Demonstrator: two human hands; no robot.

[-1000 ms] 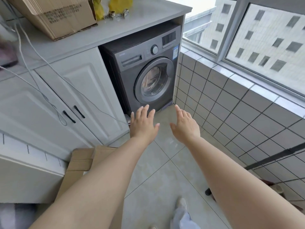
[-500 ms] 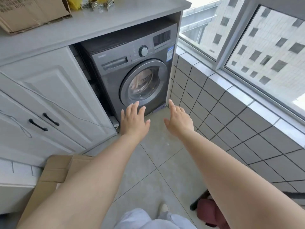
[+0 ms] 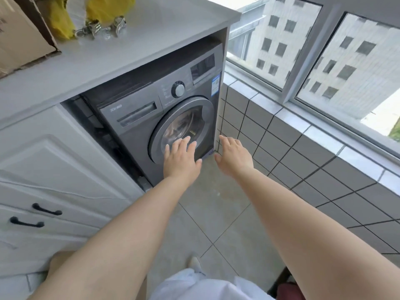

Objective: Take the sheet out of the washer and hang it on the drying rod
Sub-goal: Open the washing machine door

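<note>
Grey front-loading washer [image 3: 151, 118]: badge unreadable, round door closed. Left hand [image 3: 180, 162] and right hand [image 3: 234, 158], at its 5 o'clock, fingers spread, holding nothing.

Both bare arms reach forward, left hand [image 3: 180, 158] and right hand [image 3: 234, 155] flat, fingers spread.

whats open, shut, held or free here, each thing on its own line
washer door: shut
detergent drawer: shut
cabinet doors: shut
window: shut, as far as shows
left hand: open, holding nothing, in front of the door
right hand: open, holding nothing
</note>
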